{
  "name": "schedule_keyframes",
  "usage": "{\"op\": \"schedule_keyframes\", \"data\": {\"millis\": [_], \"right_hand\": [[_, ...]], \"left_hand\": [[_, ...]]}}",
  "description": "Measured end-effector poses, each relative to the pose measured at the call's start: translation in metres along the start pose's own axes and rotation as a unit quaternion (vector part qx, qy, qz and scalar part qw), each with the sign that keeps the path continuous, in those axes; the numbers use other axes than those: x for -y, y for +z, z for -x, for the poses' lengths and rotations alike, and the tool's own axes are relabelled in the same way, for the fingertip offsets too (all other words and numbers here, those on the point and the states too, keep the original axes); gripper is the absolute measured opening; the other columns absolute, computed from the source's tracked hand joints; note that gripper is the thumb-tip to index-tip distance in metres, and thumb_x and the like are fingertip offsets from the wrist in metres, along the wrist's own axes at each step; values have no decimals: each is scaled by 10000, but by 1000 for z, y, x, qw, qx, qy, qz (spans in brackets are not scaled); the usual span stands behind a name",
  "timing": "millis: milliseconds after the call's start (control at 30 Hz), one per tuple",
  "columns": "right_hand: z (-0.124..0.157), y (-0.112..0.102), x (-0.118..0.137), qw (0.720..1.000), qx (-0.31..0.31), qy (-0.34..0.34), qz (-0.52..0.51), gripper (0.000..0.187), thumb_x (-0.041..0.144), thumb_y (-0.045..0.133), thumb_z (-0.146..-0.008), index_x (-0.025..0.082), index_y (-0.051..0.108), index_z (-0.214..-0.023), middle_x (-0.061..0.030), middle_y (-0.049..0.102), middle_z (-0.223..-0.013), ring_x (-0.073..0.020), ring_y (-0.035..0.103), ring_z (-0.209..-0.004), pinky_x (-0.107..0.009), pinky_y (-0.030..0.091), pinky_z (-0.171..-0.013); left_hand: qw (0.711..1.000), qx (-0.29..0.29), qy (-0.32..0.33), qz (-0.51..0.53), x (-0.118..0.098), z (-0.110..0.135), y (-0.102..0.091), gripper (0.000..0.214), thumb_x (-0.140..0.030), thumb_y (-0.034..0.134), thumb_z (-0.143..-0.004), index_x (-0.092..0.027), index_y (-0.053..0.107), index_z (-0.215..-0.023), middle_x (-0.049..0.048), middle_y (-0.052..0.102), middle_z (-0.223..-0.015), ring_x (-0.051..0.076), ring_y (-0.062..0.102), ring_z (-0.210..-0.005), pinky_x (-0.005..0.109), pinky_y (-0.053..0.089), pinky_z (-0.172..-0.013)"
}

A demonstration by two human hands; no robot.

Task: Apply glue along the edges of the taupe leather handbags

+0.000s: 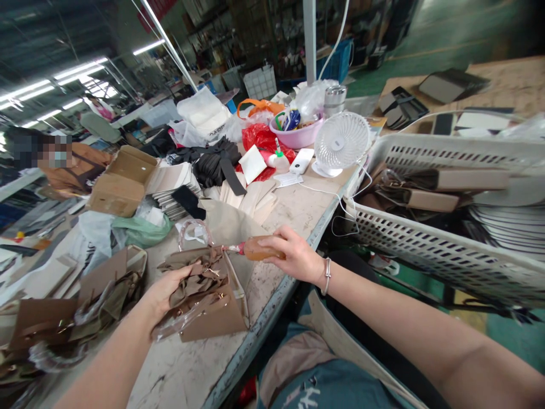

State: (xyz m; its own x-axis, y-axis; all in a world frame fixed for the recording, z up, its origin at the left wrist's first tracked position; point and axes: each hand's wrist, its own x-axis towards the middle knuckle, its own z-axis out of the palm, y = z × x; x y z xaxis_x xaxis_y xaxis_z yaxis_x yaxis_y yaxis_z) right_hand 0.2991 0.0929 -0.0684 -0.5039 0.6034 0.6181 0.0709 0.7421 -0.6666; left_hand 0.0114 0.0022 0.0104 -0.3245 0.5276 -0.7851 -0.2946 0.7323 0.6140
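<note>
My right hand point(298, 255) is wrapped round a squeeze bottle point(255, 249) of amber liquid, tilted on its side with its nozzle pointing left. The nozzle tip is at the upper edge of a brown handbag point(215, 321) on the worktable. Whether it touches the bag I cannot tell. My left hand point(164, 289) grips the bag's left side, its fingers over the bunched brown fabric with gold-coloured fittings. Clear plastic film covers part of the bag, and a plastic-wrapped handle point(193, 232) arches behind it. My left thumb is partly hidden.
More brown bags point(42, 324) lie at the left. Behind are an open cardboard box point(123, 179), stacked pale panels point(174, 184) and black material point(217, 162). A white fan point(342, 142) with a cable stands at the table's right edge, near a plastic crate point(426, 233). A co-worker point(72, 165) is at far left.
</note>
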Motion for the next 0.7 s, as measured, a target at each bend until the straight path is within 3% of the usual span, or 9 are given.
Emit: {"op": "schedule_keyframes", "data": {"millis": [133,433,700], "right_hand": [[7,0,6,999,-18,29,-36,463,89,704,-783,246,581,-1201,-40,480,-973,-174,561,-857,-321,528,-752],[12,-11,13,999,17,41,-23,494,76,748,-749,252,599,-1186,-33,504,-947,-177,566,-860,-324,535,-780],[9,1,9,998,0,55,-26,490,93,725,-771,263,584,-1208,-37,497,-966,-178,567,-859,-329,534,-763]], "left_hand": [[1000,-5,10,-5,0,-3,-1,186,-154,505,-908,-57,664,-915,162,759,-759,265,728,-647,381,620,-647],[1000,0,19,4,1,-5,-2,195,-145,508,-905,-72,686,-874,127,761,-743,254,728,-656,357,619,-645],[1000,1,16,-4,3,-7,-3,178,-135,521,-894,-58,681,-903,148,760,-748,255,727,-644,366,620,-645]]}}
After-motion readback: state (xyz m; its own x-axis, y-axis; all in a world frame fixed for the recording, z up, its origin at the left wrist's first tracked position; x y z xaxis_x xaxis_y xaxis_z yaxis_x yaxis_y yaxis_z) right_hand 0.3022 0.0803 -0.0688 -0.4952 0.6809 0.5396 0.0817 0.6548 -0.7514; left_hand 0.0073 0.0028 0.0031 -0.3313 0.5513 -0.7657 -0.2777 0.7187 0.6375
